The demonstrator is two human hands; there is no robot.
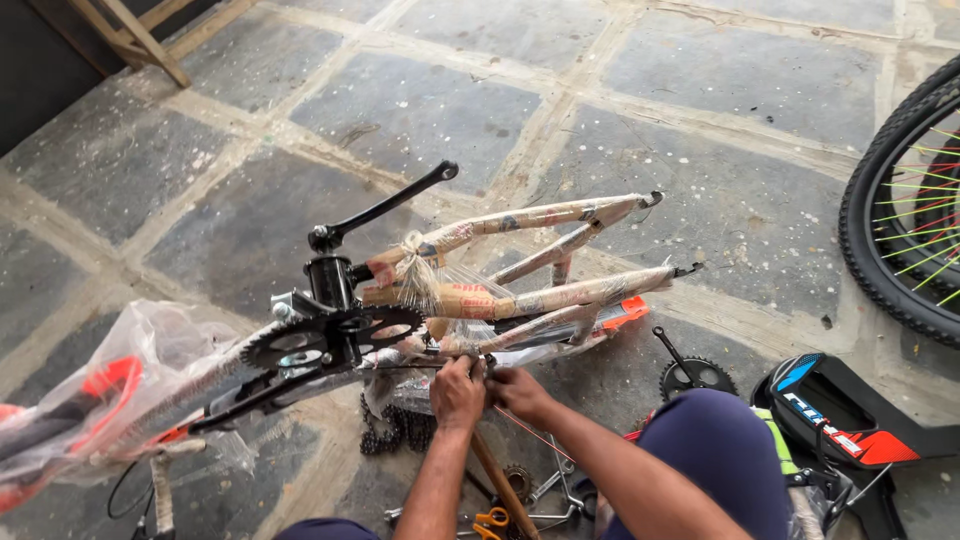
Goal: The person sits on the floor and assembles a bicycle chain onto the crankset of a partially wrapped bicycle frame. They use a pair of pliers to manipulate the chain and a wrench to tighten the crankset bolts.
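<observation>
- Head view: we look down on a bicycle frame (pixel 520 290) lying on its side on a grey stone floor (pixel 420 110), its tubes wrapped in brown paper and clear plastic film.
- Our left hand (pixel 457 392) is at the lower wrapped tube, just below the frame's middle; its fingers are curled tight around something small at the tube, but we cannot tell what.
- Our right hand (pixel 520 390) is just beside it, touching the same spot, fingers bent and pinched in; what they hold is hidden.
- A black chainring (pixel 330 335) with its crank arm (pixel 385 208) stands up from the frame, left of the hands.
- A loose chain (pixel 395 428) lies bunched on the floor below the frame, near the left forearm.
- A second sprocket with crank (pixel 690 372) rests on the floor to the right of the hands.
- A wheel (pixel 900 210) with coloured spokes shows at the right edge, well apart from the frame.
- Orange-handled scissors (pixel 490 522) lie by a wooden handle (pixel 500 480) at the bottom.
</observation>
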